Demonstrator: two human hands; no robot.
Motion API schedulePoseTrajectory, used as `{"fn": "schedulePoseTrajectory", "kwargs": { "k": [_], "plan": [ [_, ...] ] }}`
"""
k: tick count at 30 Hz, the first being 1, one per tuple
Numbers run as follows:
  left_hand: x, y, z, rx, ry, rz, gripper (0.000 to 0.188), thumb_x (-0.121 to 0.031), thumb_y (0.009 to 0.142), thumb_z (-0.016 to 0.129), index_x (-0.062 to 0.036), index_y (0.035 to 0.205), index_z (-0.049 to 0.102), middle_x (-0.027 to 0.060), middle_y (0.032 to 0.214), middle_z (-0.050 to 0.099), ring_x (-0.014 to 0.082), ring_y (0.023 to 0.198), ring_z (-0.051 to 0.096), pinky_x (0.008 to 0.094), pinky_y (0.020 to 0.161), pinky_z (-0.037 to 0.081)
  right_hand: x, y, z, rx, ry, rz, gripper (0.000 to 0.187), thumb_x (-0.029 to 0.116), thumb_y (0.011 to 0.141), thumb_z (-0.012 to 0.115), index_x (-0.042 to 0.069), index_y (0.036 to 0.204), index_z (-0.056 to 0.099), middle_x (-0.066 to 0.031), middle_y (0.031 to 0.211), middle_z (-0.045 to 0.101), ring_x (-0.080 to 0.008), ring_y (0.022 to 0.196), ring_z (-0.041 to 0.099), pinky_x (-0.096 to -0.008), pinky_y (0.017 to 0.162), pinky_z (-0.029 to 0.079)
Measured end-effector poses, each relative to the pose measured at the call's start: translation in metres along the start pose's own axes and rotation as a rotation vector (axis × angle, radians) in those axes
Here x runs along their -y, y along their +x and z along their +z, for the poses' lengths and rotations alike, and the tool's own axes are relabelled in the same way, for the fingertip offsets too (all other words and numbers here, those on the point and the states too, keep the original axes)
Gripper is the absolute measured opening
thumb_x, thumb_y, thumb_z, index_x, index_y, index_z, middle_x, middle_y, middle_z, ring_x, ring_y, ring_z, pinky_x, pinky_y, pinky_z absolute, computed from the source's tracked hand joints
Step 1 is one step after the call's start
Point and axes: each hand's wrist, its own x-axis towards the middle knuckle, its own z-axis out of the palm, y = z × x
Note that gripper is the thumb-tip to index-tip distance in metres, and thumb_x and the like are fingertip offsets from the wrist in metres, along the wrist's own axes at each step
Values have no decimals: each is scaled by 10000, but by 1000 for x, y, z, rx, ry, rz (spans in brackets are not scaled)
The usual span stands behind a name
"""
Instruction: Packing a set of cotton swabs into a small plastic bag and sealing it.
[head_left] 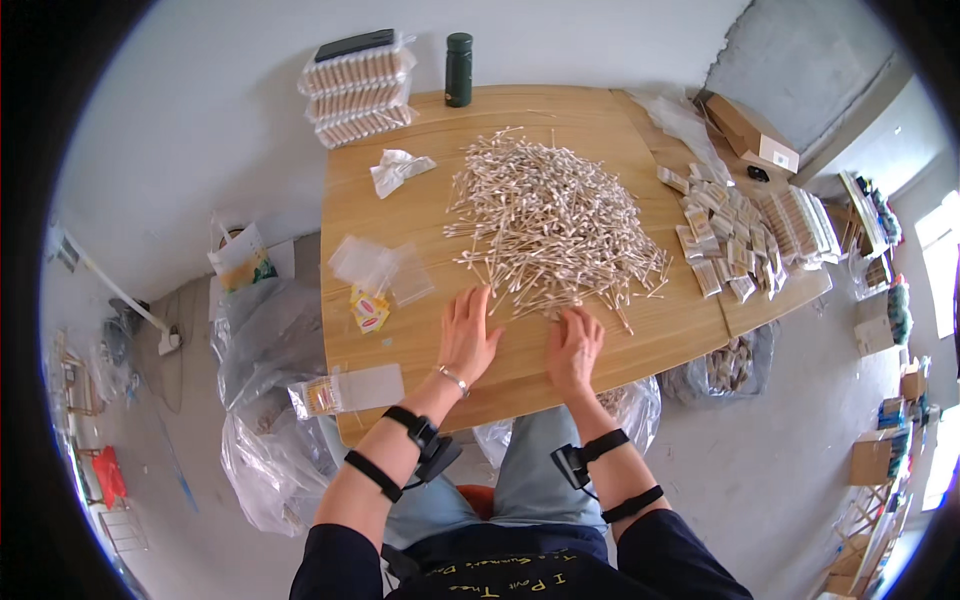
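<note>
A broad heap of loose cotton swabs (pixel 560 215) is spread over the middle of the wooden table (pixel 640 350). At the heap's near left edge is my left hand (pixel 467 335), its fingers stretched forward and thumb apart, with nothing visible in it. My right hand (pixel 575 345) is at the near edge of the same heap, a little to the right. Its fingers are bent down among the swabs, and whatever is between them is hidden. To the left of my left wrist, a clear bag with some swabs in it (pixel 322 396) lies near the table edge.
Flat clear bags (pixel 365 262) and yellow cards (pixel 369 309) lie left, below a crumpled white tissue (pixel 398 172). Stacked swab packs (pixel 360 92) and a green bottle (pixel 459 70) stand at the back. Small filled packs (pixel 735 235) and an open carton (pixel 748 130) are right.
</note>
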Motion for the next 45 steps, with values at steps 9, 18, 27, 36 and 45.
{"fn": "schedulePoseTrajectory", "kwargs": {
  "k": [9, 18, 27, 36, 45],
  "plan": [
    [30, 52, 38, -133, 14, -104, 488, -142, 765, 740, -47, 1205, 551, 177, 1230, 524, 363, 1113, 483, 432, 962, 401, 46, -29, 11, 224, 261, -275, 253, 37, 745, 574, 28, 989, 641, -87, 1094, 593, -289, 1100, 509, -427, 953, 403],
    [43, 27, 13, -80, -63, 27, 82, -51, 796, 678, -41, 877, 685, 109, 863, 642, 300, 820, 603, 381, 755, 493, 66, -32, 14, 412, 389, -545, 262, 35, 702, 591, 29, 960, 638, -77, 1086, 593, -268, 1090, 530, -382, 935, 435],
    [40, -41, -30, 70, -44, -51, 220, -98, 784, 706, -68, 997, 662, 122, 1041, 577, 316, 1006, 553, 399, 844, 476, 66, -32, 9, 346, 462, -506, 256, -8, 714, 572, -3, 964, 625, -139, 1079, 595, -335, 1089, 534, -407, 949, 444],
    [39, -63, -39, 86, 132, 2, 633, -326, 711, 781, -63, 1241, 557, 123, 1282, 487, 337, 1273, 372, 489, 1111, 263, 71, -16, 11, 199, 214, -83, 175, 61, 796, 647, 39, 969, 638, -134, 984, 579, -349, 950, 513, -428, 852, 432],
    [43, -70, -44, -15, 105, 66, 331, -232, 736, 759, -86, 1022, 677, 81, 975, 588, 300, 959, 536, 406, 855, 449, 62, 18, 25, 273, 73, -36, 163, 95, 798, 642, 96, 954, 688, -94, 929, 609, -300, 954, 561, -403, 807, 493]
  ]
}}
